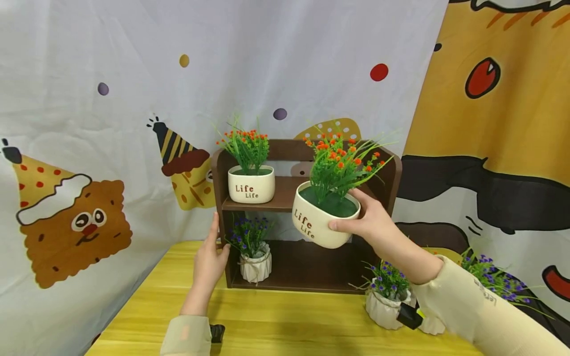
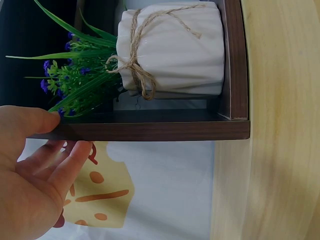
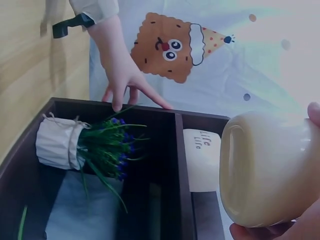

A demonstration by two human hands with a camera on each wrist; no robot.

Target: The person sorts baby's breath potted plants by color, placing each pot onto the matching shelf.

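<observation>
In the head view, my right hand (image 1: 374,222) holds a white oval flowerpot (image 1: 320,222) with orange flowers, tilted, in front of the upper shelf. Its thumb lies on the near side; the right wrist view shows the bare underside of this flowerpot (image 3: 270,170). My left hand (image 1: 209,262) pinches the left side panel of a brown two-tier shelf (image 1: 294,267), thumb at the front edge and fingers outside, as the left wrist view shows at the panel (image 2: 150,131). A matching flowerpot (image 1: 251,185) stands upright on the upper tier, at the left.
On the lower tier at left stands a white ribbed pot (image 1: 256,264) with purple flowers and twine. Another ribbed pot (image 1: 385,309) with purple flowers stands on the wooden table (image 1: 267,321) at right, with more purple flowers (image 1: 494,282) beyond my sleeve. A patterned cloth (image 1: 222,59) hangs behind.
</observation>
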